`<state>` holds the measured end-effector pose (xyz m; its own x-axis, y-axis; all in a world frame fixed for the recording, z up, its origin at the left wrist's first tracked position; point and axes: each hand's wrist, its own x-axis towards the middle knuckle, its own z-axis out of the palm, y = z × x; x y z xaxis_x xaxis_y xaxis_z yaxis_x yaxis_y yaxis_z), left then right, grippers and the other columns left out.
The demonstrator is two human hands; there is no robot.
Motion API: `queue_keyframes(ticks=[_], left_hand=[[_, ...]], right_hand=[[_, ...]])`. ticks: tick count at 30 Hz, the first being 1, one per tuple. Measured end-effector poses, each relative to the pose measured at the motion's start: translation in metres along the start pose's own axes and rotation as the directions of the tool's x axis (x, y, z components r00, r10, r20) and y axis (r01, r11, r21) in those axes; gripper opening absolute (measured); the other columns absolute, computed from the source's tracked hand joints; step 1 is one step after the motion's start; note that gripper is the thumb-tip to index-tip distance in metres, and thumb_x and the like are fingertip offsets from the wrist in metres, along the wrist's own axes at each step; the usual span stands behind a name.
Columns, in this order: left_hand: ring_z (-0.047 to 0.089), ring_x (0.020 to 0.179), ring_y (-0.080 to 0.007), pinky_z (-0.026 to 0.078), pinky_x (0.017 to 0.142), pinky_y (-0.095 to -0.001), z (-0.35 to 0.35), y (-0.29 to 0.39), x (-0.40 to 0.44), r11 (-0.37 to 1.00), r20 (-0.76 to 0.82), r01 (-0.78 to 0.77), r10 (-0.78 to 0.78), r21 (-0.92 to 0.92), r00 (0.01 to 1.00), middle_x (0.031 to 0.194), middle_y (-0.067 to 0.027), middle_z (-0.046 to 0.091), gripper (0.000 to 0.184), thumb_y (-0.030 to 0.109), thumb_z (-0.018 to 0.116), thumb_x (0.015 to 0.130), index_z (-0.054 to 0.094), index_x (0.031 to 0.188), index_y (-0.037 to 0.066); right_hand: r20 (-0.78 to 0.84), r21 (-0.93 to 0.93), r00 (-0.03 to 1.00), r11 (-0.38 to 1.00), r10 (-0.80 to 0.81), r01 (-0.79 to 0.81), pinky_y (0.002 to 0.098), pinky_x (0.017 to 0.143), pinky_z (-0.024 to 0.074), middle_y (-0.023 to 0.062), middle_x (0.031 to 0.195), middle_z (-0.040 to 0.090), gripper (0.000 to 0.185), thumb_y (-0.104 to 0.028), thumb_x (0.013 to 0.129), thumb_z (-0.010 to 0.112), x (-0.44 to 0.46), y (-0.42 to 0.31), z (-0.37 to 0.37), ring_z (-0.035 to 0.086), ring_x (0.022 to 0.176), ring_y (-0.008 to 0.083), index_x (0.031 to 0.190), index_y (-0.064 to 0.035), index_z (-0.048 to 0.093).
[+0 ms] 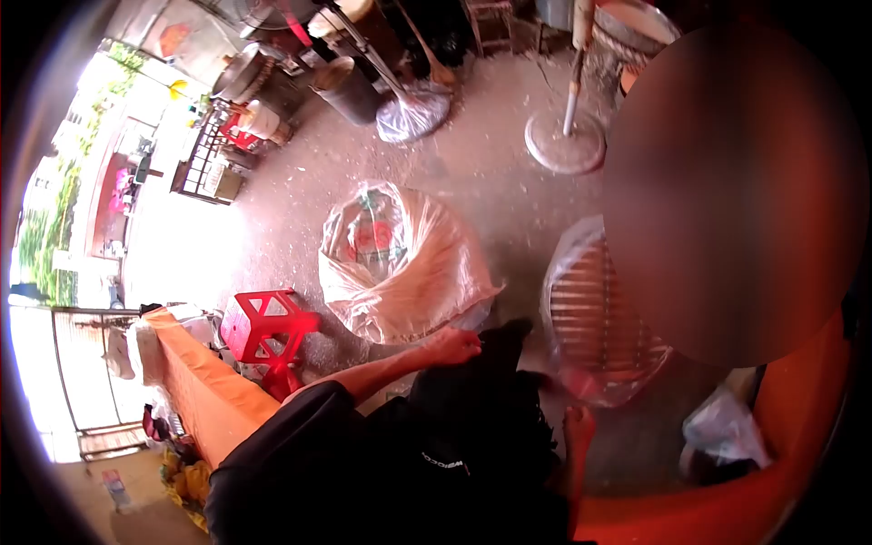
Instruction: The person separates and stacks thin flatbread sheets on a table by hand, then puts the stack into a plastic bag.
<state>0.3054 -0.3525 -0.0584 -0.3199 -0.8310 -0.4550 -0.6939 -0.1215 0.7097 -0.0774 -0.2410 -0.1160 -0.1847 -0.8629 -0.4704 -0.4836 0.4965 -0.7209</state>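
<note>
My left hand (453, 346) is above my dark lap, fingers curled closed; what they hold, if anything, is hidden. Beyond it a big pale plastic sack (427, 263) sits on the floor, its top sunken, with a red mark and some green showing inside. My right hand (579, 425) is low beside my right thigh, blurred and partly dark, so its fingers do not show clearly. Just past it stands a slatted round basket (595, 309) with clear plastic around it. Black clothing (472, 381) covers my lap.
A red plastic stool (268, 325) stands to the left, by an orange-covered edge (204, 386). Farther off are a grey bucket (350, 91), a plastic-wrapped stand base (413, 115) and a round pole base (565, 143). A plastic bag (727, 427) lies at right. A blurred patch hides the upper right.
</note>
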Motion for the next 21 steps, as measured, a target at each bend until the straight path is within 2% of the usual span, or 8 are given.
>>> queue_keyframes(ticks=[1, 2, 4, 8, 10, 13, 15, 21], left_hand=[[0.066, 0.082, -0.0328, 0.052, 0.075, -0.0412, 0.003, -0.001, 0.004, 1.000, -0.027, -0.008, 0.009, 0.007, 1.000, 0.085, -0.0146, 0.068, 0.025, 0.033, 0.063, 0.081, 0.067, 0.092, 0.011], [0.066, 0.082, -0.0321, 0.052, 0.076, -0.0406, 0.001, 0.003, 0.008, 0.999, -0.016, 0.025, -0.025, -0.025, 1.000, 0.086, -0.0147, 0.068, 0.026, 0.033, 0.062, 0.081, 0.068, 0.092, 0.011], [0.066, 0.083, -0.0300, 0.052, 0.077, -0.0388, -0.008, 0.010, 0.013, 0.998, -0.010, 0.069, -0.069, -0.002, 0.998, 0.087, -0.0148, 0.068, 0.029, 0.034, 0.062, 0.080, 0.068, 0.095, 0.010], [0.066, 0.081, -0.0298, 0.052, 0.074, -0.0391, -0.015, 0.003, 0.021, 0.998, -0.124, 0.043, -0.048, -0.048, 0.991, 0.085, -0.0146, 0.068, 0.029, 0.034, 0.062, 0.079, 0.069, 0.092, 0.009], [0.066, 0.082, -0.0299, 0.052, 0.074, -0.0395, -0.017, -0.007, 0.015, 0.994, -0.109, 0.099, -0.103, -0.037, 0.989, 0.086, -0.0142, 0.068, 0.028, 0.033, 0.062, 0.078, 0.069, 0.089, 0.009], [0.064, 0.060, -0.0146, 0.052, 0.061, -0.0311, -0.006, -0.038, 0.004, 0.997, -0.114, 0.044, -0.037, 0.058, 0.993, 0.069, -0.0063, 0.065, 0.025, 0.030, 0.060, 0.083, 0.068, 0.088, 0.006], [0.062, 0.054, -0.0137, 0.052, 0.053, -0.0289, 0.006, -0.066, -0.003, 0.954, 0.081, 0.284, -0.277, -0.095, 0.957, 0.067, -0.0065, 0.064, 0.025, 0.028, 0.062, 0.084, 0.066, 0.084, 0.004], [0.062, 0.053, -0.0161, 0.052, 0.047, -0.0285, 0.032, -0.102, -0.042, 0.843, 0.131, 0.425, -0.405, -0.331, 0.905, 0.064, -0.0094, 0.062, 0.024, 0.024, 0.063, 0.084, 0.065, 0.084, 0.001]], right_hand=[[-0.075, -0.260, 0.978, 0.951, -0.194, 0.168, 0.0334, 0.058, 0.0473, 0.0025, 0.077, 0.061, 0.025, -0.025, 0.088, 0.057, -0.005, -0.007, -0.002, 0.059, 0.064, 0.0154, 0.095, -0.0010, 0.061], [-0.080, -0.257, 0.973, 0.947, -0.218, 0.191, 0.0334, 0.058, 0.0473, 0.0025, 0.077, 0.061, 0.025, -0.025, 0.088, 0.057, -0.009, -0.013, -0.004, 0.059, 0.064, 0.0154, 0.095, -0.0010, 0.061], [0.024, -0.239, 0.998, 0.969, -0.061, 0.065, 0.0392, 0.069, 0.0493, 0.0196, 0.079, 0.063, 0.027, -0.014, 0.077, 0.062, -0.017, -0.015, -0.007, 0.061, 0.072, 0.0315, 0.097, 0.0029, 0.064], [0.073, -0.142, 0.964, 0.954, -0.254, 0.262, 0.0383, 0.070, 0.0501, 0.0176, 0.085, 0.066, 0.030, -0.016, 0.076, 0.065, -0.019, 0.110, 0.019, 0.064, 0.076, 0.0301, 0.102, -0.0018, 0.066], [0.241, -0.439, 0.969, 0.884, -0.057, 0.161, 0.0368, 0.071, 0.0509, 0.0152, 0.089, 0.067, 0.028, -0.018, 0.076, 0.068, -0.014, 0.183, 0.033, 0.065, 0.079, 0.0287, 0.101, -0.0064, 0.067], [0.107, -0.092, 0.992, 0.993, -0.062, 0.072, 0.0355, 0.071, 0.0514, 0.0129, 0.091, 0.068, 0.026, -0.020, 0.077, 0.069, -0.049, 0.102, -0.002, 0.066, 0.083, 0.0274, 0.101, -0.0095, 0.067], [0.076, -0.107, 0.994, 0.991, -0.079, 0.086, 0.0359, 0.070, 0.0513, 0.0148, 0.091, 0.068, 0.026, -0.021, 0.078, 0.069, -0.049, 0.109, -0.004, 0.066, 0.082, 0.0268, 0.100, -0.0074, 0.067], [0.050, -0.233, 0.998, 0.971, -0.044, 0.055, 0.0375, 0.070, 0.0509, 0.0189, 0.083, 0.067, 0.029, -0.026, 0.078, 0.068, -0.078, 0.044, -0.030, 0.066, 0.078, 0.0306, 0.096, -0.0027, 0.067]])
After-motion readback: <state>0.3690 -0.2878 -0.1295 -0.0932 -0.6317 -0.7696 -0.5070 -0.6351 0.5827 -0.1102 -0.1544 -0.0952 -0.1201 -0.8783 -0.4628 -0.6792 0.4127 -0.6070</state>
